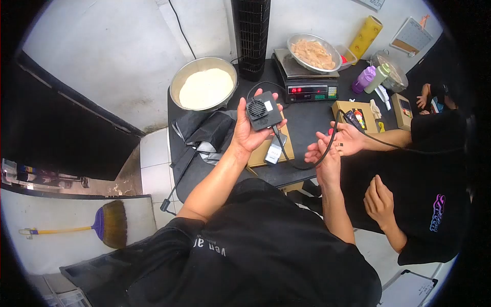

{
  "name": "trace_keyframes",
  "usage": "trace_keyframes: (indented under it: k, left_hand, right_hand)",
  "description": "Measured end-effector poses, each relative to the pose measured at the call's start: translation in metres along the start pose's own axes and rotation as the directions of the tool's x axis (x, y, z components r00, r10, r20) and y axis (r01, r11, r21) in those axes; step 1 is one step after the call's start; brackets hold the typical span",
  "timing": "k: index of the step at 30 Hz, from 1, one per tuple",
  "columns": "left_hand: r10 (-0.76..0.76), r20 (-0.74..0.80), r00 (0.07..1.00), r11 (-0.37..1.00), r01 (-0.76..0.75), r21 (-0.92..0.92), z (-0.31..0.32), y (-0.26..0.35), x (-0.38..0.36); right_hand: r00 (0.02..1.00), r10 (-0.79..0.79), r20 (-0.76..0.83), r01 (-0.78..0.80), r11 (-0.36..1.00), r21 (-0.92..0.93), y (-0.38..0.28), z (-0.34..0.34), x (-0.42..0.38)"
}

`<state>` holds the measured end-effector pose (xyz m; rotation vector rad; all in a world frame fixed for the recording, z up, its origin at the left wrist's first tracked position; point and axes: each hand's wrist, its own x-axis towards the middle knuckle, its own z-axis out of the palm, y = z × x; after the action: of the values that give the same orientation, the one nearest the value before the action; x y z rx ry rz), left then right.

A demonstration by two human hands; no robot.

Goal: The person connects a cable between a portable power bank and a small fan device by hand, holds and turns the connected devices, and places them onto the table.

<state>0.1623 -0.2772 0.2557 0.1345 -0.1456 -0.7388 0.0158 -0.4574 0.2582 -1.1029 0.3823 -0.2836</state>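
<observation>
My left hand (248, 128) is closed around a flat black box-shaped device (262, 110) with a round fan grille and a white label. A black cable (302, 168) is plugged into its lower edge and loops to the right. My right hand (326, 161) has its fingers stretched out, palm up, with the cable running across it. Right beside it is another person's open hand (353, 137), with a small dark chip-like piece (341, 145) on its palm. A black cable connector (353, 121) rests by that person's wrist.
Along the black table (312, 115) stand a bowl of pale powder (207, 88), a digital scale (309, 84) bearing a bowl of meat pieces (313, 54), bottles (364, 79) and a cardboard box (355, 113). Black fabric (207, 133) lies at left. The other person's second hand (380, 202) is at right.
</observation>
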Motion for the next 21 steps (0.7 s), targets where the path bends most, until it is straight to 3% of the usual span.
trace_keyframes:
  k: [4,6,7,11,13,17,19,21]
  left_hand:
    - [0.012,-0.014,1.0,1.0,-0.013,-0.009,-0.001,0.001,0.002]
    - [0.009,-0.014,1.0,1.0,-0.009,-0.013,-0.003,0.002,0.003]
    - [0.008,-0.013,1.0,1.0,-0.009,-0.007,-0.004,0.003,0.003]
    - [-0.012,-0.021,1.0,1.0,0.012,-0.011,-0.003,0.0,0.004]
    - [-0.012,-0.042,0.999,1.0,0.011,-0.027,-0.004,-0.002,0.006]
    - [-0.031,-0.039,0.999,0.999,0.03,-0.024,-0.002,-0.006,0.007]
    - [-0.045,-0.043,0.998,0.999,0.044,-0.027,-0.001,-0.007,0.008]
    - [-0.061,-0.037,0.997,0.998,0.06,-0.031,-0.005,-0.008,0.009]
  right_hand:
    - [0.999,0.034,-0.024,-0.033,0.999,0.044,0.005,-0.011,-0.008]
    - [0.998,0.037,0.056,-0.026,0.983,-0.18,-0.002,-0.016,-0.018]
    - [0.998,0.038,0.047,-0.029,0.983,-0.18,-0.008,-0.017,-0.021]
    - [0.988,-0.133,0.077,0.153,0.914,-0.376,-0.045,-0.026,-0.034]
    - [0.974,-0.225,0.019,0.204,0.839,-0.505,-0.063,-0.036,-0.038]
    - [0.92,-0.383,-0.083,0.259,0.752,-0.606,-0.092,-0.05,-0.042]
    - [0.912,-0.389,-0.128,0.216,0.722,-0.657,-0.1,-0.052,-0.044]
    - [0.792,-0.607,0.064,0.348,0.363,-0.864,-0.104,-0.051,-0.043]
